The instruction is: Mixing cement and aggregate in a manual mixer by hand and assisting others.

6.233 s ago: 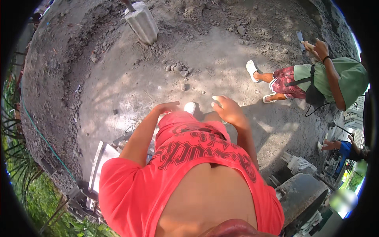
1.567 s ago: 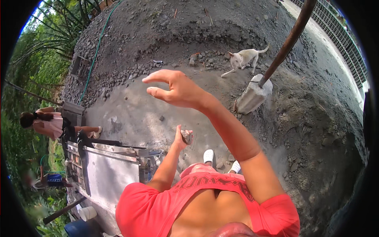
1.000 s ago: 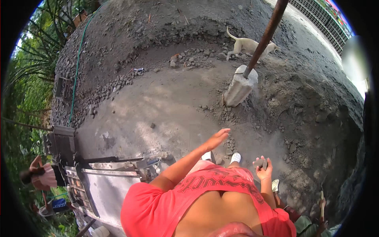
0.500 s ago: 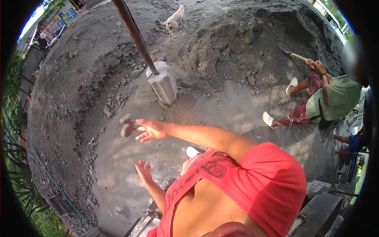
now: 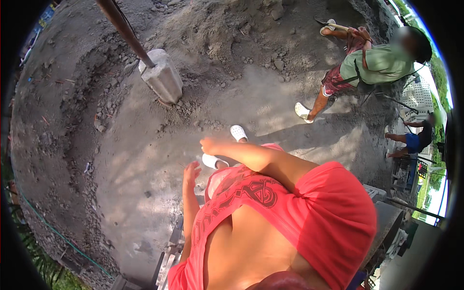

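My right hand [image 5: 209, 144] is in front of my body, above a white clog [image 5: 213, 161] on my foot. Its fingers look curled in, and nothing shows in them. My left hand [image 5: 191, 175] is raised to the left of that clog, its fingers a little apart and holding nothing. Both hands are in the air over grey, dusty ground [image 5: 140, 179]. Beyond them, a rusty metal post [image 5: 124, 31] rises at a slant from a pale concrete block [image 5: 163, 79].
A person in a green shirt [image 5: 374, 65] at the upper right holds a long-handled tool [image 5: 340, 28]. Another person in blue shorts [image 5: 412, 142] is farther right. Rubble [image 5: 101, 92] lies left of the block. A green hose [image 5: 60, 235] curves along the lower left.
My right hand has drawn back toward my body; the two stones at its fingertips are out of sight. The view has shifted, and the dog has left it. The person in green has stepped.
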{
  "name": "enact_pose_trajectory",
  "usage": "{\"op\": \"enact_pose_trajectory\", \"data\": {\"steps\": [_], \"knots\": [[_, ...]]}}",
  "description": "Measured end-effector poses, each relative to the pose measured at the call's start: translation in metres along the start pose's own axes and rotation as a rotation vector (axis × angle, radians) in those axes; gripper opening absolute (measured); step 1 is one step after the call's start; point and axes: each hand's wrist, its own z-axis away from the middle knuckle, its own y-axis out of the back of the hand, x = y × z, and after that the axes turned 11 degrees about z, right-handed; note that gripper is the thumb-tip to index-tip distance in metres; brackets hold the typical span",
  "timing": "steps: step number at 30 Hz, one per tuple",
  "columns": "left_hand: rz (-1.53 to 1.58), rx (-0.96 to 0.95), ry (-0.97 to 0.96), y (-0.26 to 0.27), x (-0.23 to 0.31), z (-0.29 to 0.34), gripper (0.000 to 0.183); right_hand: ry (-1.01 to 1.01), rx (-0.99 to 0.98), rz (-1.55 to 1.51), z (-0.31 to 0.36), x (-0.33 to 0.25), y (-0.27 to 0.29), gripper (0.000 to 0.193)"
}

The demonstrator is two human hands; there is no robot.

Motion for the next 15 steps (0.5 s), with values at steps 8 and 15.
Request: {"op": "enact_pose_trajectory", "data": {"steps": [8, 15], "knots": [[-0.118, 0.329, 0.454, 0.005, 0.013, 0.033, 0.056, -0.962, -0.013, -0.552, 0.123, 0.352, 0.091, 0.025], [-0.277, 0.427, 0.383, -0.005, 0.047, -0.007, 0.051, -1.002, -0.022, -0.735, 0.152, 0.352, 0.032, 0.026]]}}
